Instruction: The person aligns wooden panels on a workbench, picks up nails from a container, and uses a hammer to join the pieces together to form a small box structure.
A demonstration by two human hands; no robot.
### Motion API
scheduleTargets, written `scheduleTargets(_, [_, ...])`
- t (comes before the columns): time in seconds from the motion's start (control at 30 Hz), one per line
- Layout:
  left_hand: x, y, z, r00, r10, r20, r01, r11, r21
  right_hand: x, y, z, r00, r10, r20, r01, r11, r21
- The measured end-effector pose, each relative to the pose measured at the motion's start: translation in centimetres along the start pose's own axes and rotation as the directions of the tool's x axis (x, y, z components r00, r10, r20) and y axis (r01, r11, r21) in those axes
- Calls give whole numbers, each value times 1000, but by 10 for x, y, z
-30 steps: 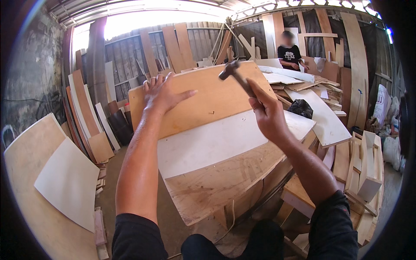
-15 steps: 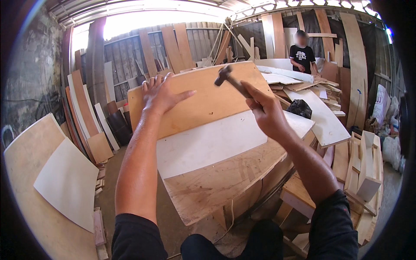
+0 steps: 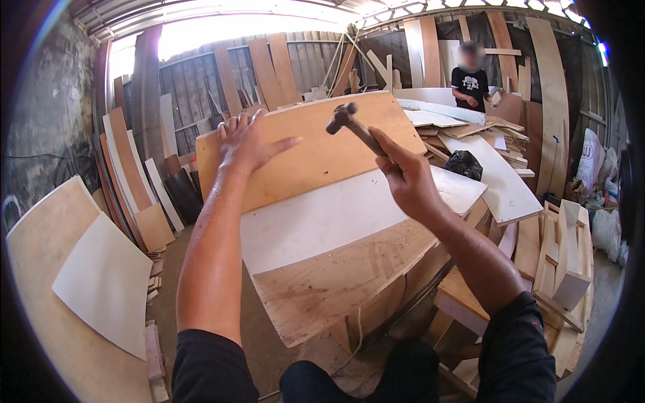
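My right hand (image 3: pixel 406 176) is closed around the handle of a hammer (image 3: pixel 363 138), its dark metal head raised in front of the face of a light brown wooden board (image 3: pixel 316 154). That board stands on its long edge, tilted, with small dark holes or marks along it. At the board's upper left edge, my left hand (image 3: pixel 246 146) hooks its fingers over the top, while the thumb sticks out across the face. Below the board lies a white panel (image 3: pixel 302 232) on a scuffed wooden worktop (image 3: pixel 342 282).
To the right, planks and white panels (image 3: pixel 500 178) lie piled, with a black plastic bag (image 3: pixel 463 166) on them. A person (image 3: pixel 469 87) stands behind the pile. Tall boards (image 3: pixel 267 72) lean on the back wall. Curved sheets (image 3: pixel 104 282) stand at left; a wooden frame (image 3: pixel 568 269) lies at right.
The hammer has shifted slightly left and its head has turned a little. My left hand keeps its place on the board. The person at the back now has a small pale piece at hand.
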State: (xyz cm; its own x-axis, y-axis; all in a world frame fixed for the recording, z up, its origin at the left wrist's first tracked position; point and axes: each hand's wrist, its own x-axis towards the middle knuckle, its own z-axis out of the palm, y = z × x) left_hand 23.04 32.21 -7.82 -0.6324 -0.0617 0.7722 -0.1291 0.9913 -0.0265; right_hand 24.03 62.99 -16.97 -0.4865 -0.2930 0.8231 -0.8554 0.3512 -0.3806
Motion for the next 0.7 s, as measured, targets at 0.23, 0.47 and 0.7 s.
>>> scheduleTargets(0.23, [-1, 0, 0, 1000, -3, -14, 3, 1000, 2, -4, 10, 0, 997, -71, -2, 71, 996, -50])
scheduleTargets(0.47, [-2, 3, -5, 1000, 4, 25, -3, 999, -33, -17, 1, 8, 990, -61, -128, 61, 998, -2])
scheduleTargets(0.7, [-2, 4, -1, 1000, -3, 4, 3, 999, -44, -21, 15, 22, 969, -184, -164, 172, 981, -86])
